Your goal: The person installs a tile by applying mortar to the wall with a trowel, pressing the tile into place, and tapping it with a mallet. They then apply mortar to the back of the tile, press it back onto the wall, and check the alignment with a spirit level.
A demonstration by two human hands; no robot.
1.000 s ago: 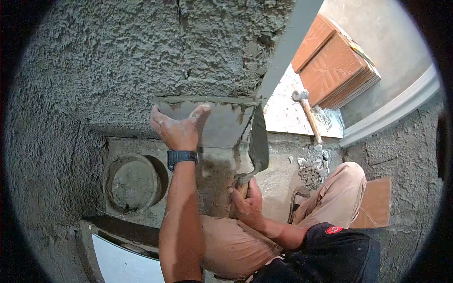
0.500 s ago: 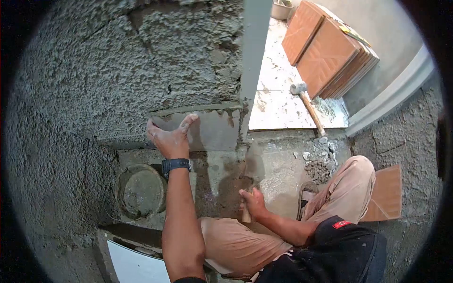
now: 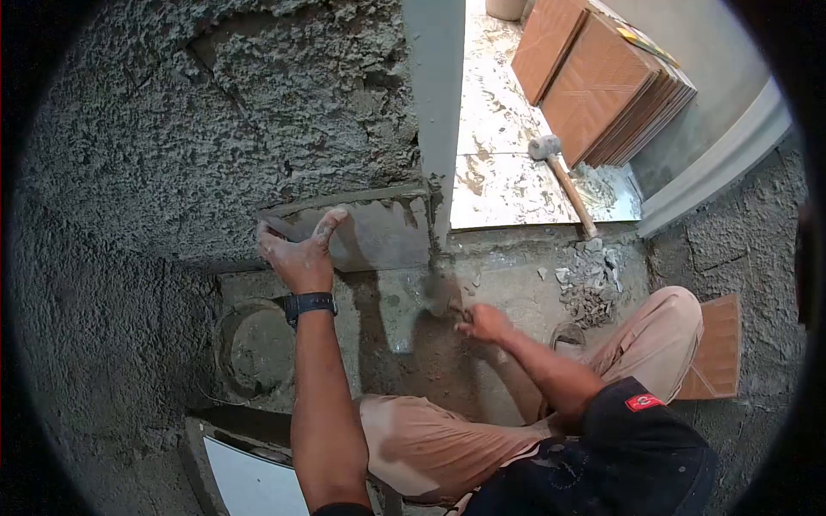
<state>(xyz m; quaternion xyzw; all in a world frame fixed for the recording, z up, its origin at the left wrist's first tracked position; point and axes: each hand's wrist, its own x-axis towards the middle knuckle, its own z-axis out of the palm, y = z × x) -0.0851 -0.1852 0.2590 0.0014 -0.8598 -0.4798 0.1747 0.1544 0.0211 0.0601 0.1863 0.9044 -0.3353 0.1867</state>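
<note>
A long grey tile strip [image 3: 379, 234] stands against the foot of the rough wall, with wet mortar smears along its top. My left hand [image 3: 297, 258], wearing a dark watch, lies against its left part. The thumb is spread away from the fingers near the upper edge. My right hand [image 3: 486, 323] is closed around the handle of a trowel [image 3: 443, 294]. The blade is blurred and sits just above the floor, below the tile strip's right end. A wet brown patch covers the floor beneath it.
A round mortar-crusted lid or bucket [image 3: 258, 351] is at left. Beyond the doorway lie a rubber mallet [image 3: 564, 176] and stacked brown tiles [image 3: 602, 82]. Mortar rubble [image 3: 594, 288] lies by the threshold. Another brown tile [image 3: 716, 348] leans at right; a white-topped panel [image 3: 245, 477] is lower left.
My right hand has moved up and right, bringing the trowel blade closer to the tile strip. My left hand stays on the strip. The whole view has shifted slightly.
</note>
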